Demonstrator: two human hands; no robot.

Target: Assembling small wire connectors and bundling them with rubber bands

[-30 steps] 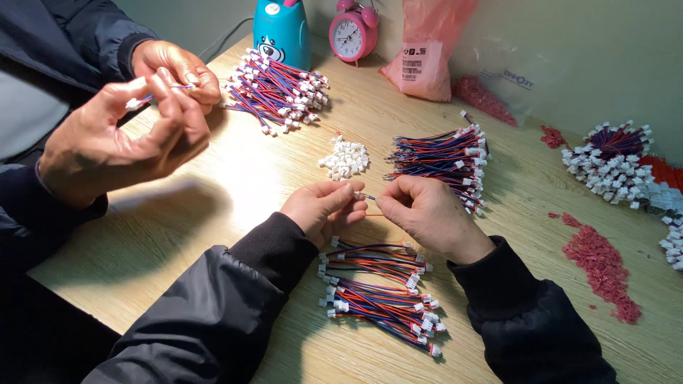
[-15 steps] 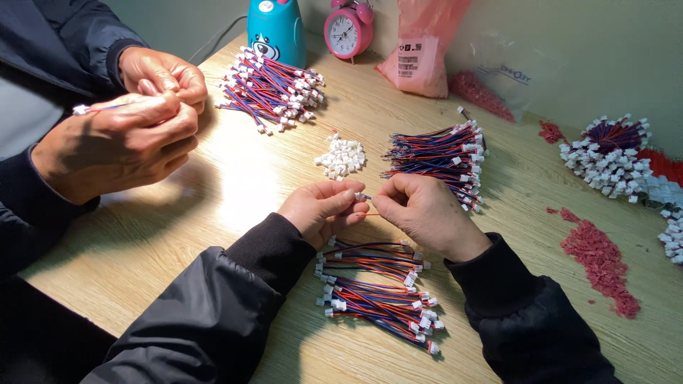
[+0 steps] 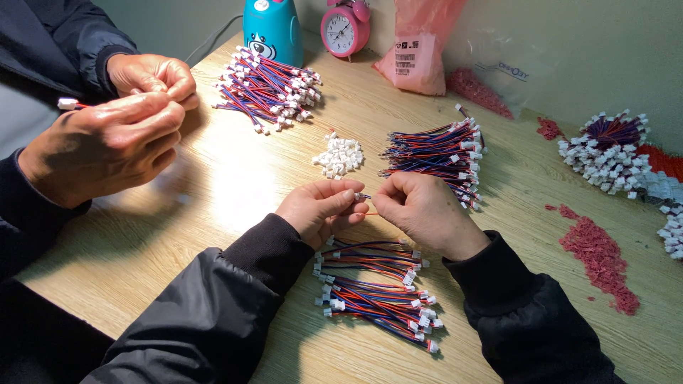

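1. The left hand [image 3: 321,208] and right hand [image 3: 425,213] meet fingertip to fingertip over the middle of the desk [image 3: 213,185]. Both are pinched nearly closed on one thin red wire [image 3: 365,204], with a small pale piece showing at the fingertips; whether it is a plug I cannot tell.
2. Handling, as judged: the wire looks very light and limp, so it would bend at any touch. The hard end piece seems the surest place to take hold, close to the tip.
3. Just below the hands lies a bundle of red and blue wires with white plugs [image 3: 377,288], touching the sleeves.
4. Just beyond the right hand lies a second bundle [image 3: 437,153]; beside it, a small heap of loose white plugs [image 3: 339,154].
5. A third bundle [image 3: 267,89] lies farther off, near a blue toy-like object [image 3: 272,28] and a pink alarm clock [image 3: 344,30].
6. A pink bag [image 3: 420,50], red crumbs [image 3: 597,256] and another cluster of plugs [image 3: 608,146] occupy the right side, well apart.
7. A co-worker's hands [image 3: 117,128] work at the far left, holding a wire of their own; they do not obstruct.
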